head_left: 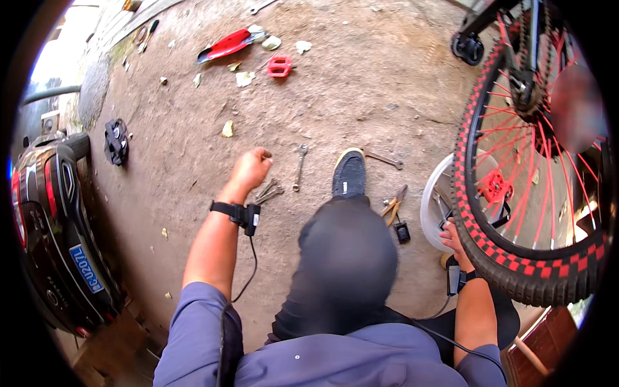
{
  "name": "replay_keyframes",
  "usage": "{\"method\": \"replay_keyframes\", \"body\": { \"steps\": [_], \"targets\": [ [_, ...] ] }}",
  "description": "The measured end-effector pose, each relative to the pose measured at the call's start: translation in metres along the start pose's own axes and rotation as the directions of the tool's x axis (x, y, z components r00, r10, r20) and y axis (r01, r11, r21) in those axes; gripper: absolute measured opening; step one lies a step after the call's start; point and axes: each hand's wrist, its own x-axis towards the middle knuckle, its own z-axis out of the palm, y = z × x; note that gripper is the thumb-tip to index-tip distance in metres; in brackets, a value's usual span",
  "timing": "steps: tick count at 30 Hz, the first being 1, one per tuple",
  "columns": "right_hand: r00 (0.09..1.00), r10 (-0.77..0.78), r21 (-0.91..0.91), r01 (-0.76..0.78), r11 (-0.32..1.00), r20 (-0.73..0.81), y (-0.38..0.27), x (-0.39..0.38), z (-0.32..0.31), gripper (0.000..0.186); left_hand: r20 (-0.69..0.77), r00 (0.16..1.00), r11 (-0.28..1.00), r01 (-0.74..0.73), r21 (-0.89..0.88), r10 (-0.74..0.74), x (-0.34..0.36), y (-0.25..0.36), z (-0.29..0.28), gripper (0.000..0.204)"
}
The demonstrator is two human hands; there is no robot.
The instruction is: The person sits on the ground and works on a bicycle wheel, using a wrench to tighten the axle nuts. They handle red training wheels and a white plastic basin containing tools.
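Bare-handed, I hold my left hand (253,169) over the dirt ground, fingers loosely curled with nothing visible in them. Close by lie several wrenches (300,166), some in a small pile (269,192). My right hand (453,240) is at the translucent bucket (431,216) beside the bicycle tire, fingers bent around something I cannot make out, partly hidden by the tire. The bicycle wheel (471,255) has red spokes and a red-checked sidewall, with a red pedal (496,186) seen behind it. Pliers (394,208) and a small black object (402,232) lie left of the bucket.
A red mudguard-like piece (229,46), a loose red pedal (279,66) and scraps lie ahead on the ground. A black bundle (116,142) is at the left, near a dark car (61,213). My bent knee (342,258) and shoe (348,174) occupy the middle.
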Motion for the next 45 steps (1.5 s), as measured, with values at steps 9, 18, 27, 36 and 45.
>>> {"method": "replay_keyframes", "body": {
  "steps": [9,18,27,36,45],
  "targets": [
    [0.989,-0.049,-0.104,0.035,0.994,-0.139,-0.059,-0.026,0.055,0.032,0.083,0.947,0.951,0.310,0.005,-0.310,-0.056,-0.059,0.075,0.026],
    [0.997,0.041,-0.305,-0.059,0.951,-0.067,-0.056,-0.022,0.049,0.041,-0.011,0.955,0.954,0.296,0.050,-0.295,-0.042,-0.073,0.123,0.038],
    [0.998,0.016,-0.325,-0.038,0.945,-0.069,-0.081,-0.048,0.035,0.041,-0.061,0.982,0.976,0.183,0.120,-0.177,-0.003,-0.097,0.128,0.034],
    [0.989,0.030,-0.217,-0.062,0.974,-0.146,-0.066,-0.047,0.033,0.040,0.014,0.987,0.933,0.149,0.328,-0.162,0.018,-0.098,0.133,0.026],
    [0.986,0.041,-0.180,-0.070,0.981,-0.159,-0.056,-0.046,0.030,0.039,-0.087,0.994,0.969,0.089,0.229,-0.071,0.012,-0.091,0.122,0.020]
  ]
}}
